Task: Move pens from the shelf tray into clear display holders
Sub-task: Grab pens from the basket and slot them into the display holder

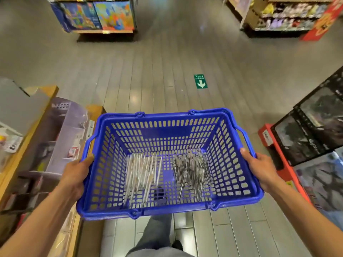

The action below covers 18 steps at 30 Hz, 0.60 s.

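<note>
We saw a leg in grey trousers point(157, 232) at the bottom, above the grey floor point(148, 71). We held a blue basket point(167, 127) with both hands. Our left hand point(76, 175) had its grip curled round the left rim. Our right hand point(259, 169) had its grip curled round the right rim. Inside the basket lay two piles of pens, a light pile point(143, 175) on the left and a darker pile point(193, 171) on the right. Farther off, a green arrow sticker point(200, 81) sat on the floor. Shelves of toy boxes point(96, 15) stood far away.
</note>
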Each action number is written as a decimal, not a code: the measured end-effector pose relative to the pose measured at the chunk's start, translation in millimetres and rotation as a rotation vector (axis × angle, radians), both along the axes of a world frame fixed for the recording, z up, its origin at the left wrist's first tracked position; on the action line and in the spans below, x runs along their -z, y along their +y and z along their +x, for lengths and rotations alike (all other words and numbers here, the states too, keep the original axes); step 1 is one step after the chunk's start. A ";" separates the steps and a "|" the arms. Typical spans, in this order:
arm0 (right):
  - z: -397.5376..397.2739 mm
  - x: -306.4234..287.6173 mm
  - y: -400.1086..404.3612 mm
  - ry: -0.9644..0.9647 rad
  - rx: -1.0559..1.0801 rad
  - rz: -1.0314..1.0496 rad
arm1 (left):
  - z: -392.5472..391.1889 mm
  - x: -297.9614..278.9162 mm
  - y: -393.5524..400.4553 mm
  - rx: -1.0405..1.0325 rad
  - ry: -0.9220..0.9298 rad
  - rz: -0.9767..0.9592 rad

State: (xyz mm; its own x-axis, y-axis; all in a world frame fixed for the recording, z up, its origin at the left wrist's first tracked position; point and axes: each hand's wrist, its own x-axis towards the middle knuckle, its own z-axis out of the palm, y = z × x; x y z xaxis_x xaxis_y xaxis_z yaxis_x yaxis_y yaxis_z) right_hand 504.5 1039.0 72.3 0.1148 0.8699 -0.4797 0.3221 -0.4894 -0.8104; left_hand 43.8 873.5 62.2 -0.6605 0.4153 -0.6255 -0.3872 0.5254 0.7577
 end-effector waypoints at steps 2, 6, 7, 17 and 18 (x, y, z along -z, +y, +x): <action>-18.6 1.8 33.7 -0.010 -0.012 -0.002 | -15.6 5.4 30.9 -0.008 -0.007 0.006; -57.6 -4.7 101.1 -0.025 -0.029 -0.001 | -46.8 3.5 97.9 0.015 -0.011 -0.005; -67.0 -8.0 115.8 -0.027 -0.031 -0.006 | -54.4 1.1 114.1 0.021 0.005 -0.003; -150.5 -27.6 271.4 -0.033 -0.072 0.017 | -122.9 -34.2 271.5 -0.010 0.052 0.021; -158.8 -26.5 289.9 -0.031 -0.079 0.016 | -130.0 -35.0 287.3 -0.020 0.063 0.025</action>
